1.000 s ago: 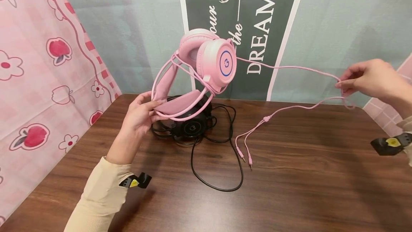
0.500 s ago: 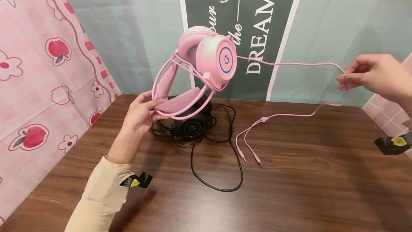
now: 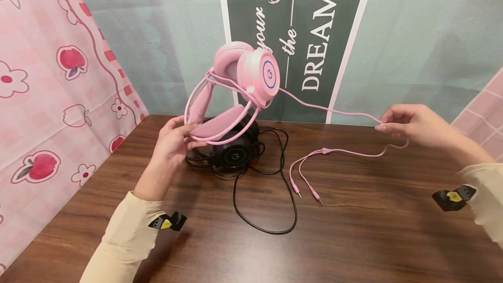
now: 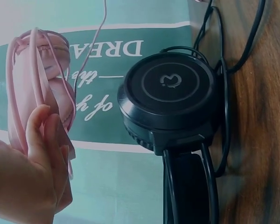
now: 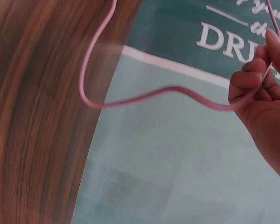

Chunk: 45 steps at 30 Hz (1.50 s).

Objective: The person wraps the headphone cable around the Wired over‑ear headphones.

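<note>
Pink headphones (image 3: 257, 75) are held up above the table, tilted with the ear cups away from me. My left hand (image 3: 170, 145) grips them by the headband (image 3: 218, 125); the left wrist view shows fingers curled round the band (image 4: 25, 88). Off to the right, my right hand (image 3: 416, 128) pinches the pink cable (image 3: 334, 110) between thumb and fingers. From that hand the cable (image 5: 163, 91) sags back down to a split with two pink plugs (image 3: 315, 193) at the table. Black headphones (image 3: 235, 154) lie on the table just behind and below the pink pair.
A black cable (image 3: 271, 232) loops over the brown wooden table (image 3: 353, 239) in front of the black headphones. Behind the table hangs a grey-green cloth (image 3: 397, 47) with a dark printed panel. A pink patterned cloth (image 3: 47, 99) covers the left side.
My right hand has moved down and toward the left with the pink cable, which now slopes more. The pink headphones have dipped slightly to the left. My left hand keeps its grip.
</note>
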{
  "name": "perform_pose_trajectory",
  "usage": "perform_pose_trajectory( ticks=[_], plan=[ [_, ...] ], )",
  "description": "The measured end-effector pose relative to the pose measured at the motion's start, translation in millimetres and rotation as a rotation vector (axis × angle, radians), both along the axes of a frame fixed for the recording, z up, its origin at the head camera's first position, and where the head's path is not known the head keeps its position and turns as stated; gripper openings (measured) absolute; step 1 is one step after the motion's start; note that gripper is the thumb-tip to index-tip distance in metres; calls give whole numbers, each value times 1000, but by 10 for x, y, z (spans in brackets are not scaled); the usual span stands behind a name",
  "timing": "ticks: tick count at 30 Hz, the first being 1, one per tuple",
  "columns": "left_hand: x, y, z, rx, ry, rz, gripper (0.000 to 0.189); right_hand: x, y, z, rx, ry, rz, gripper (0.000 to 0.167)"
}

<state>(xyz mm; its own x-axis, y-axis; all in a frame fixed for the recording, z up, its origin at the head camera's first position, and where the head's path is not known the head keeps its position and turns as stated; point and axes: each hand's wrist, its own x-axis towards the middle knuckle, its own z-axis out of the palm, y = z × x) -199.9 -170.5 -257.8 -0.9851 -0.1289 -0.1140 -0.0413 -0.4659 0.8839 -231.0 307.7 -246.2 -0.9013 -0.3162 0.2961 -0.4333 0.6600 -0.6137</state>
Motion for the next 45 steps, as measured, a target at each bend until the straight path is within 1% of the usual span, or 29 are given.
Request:
perform_pose_trajectory(
  ticks=[8, 10, 16, 19, 21, 25, 28, 31, 35, 39, 41, 42, 45],
  plan=[
    [-46, 49, -46, -37, 8, 58, 28, 78, -167, -52, 2, -15, 156, 12],
    [-57, 59, -51, -47, 12, 70, 28, 95, -200, -44, 11, -9, 172, 13],
    [-91, 86, -75, -77, 27, 106, 29, 154, -328, 35, 80, 63, 188, 15],
    [-103, 97, -91, -88, 32, 118, 29, 194, -402, 87, 97, 49, 226, 16],
    [-108, 106, -102, -93, 32, 122, 29, 209, -444, 116, 103, 34, 275, 17],
    [-115, 129, -111, -108, 33, 123, 30, 201, -485, 137, 105, 1, 397, 21],
    [-119, 147, -111, -119, 32, 121, 30, 185, -491, 123, 81, -46, 447, 24],
    [-122, 160, -106, -122, 32, 116, 30, 169, -501, 95, 70, -62, 441, 25],
    [-128, 181, -109, -126, 34, 114, 32, 159, -525, 71, 82, -59, 393, 22],
    [-134, 208, -124, -134, 35, 114, 32, 163, -546, 80, 72, -151, 357, 20],
    [-137, 221, -135, -137, 36, 112, 31, 163, -555, 92, 76, -162, 365, 19],
    [-140, 227, -141, -138, 37, 111, 31, 159, -558, 98, 81, -153, 382, 19],
    [-144, 249, -158, -141, 36, 105, 31, 148, -567, 114, 111, -79, 452, 20]
  ],
)
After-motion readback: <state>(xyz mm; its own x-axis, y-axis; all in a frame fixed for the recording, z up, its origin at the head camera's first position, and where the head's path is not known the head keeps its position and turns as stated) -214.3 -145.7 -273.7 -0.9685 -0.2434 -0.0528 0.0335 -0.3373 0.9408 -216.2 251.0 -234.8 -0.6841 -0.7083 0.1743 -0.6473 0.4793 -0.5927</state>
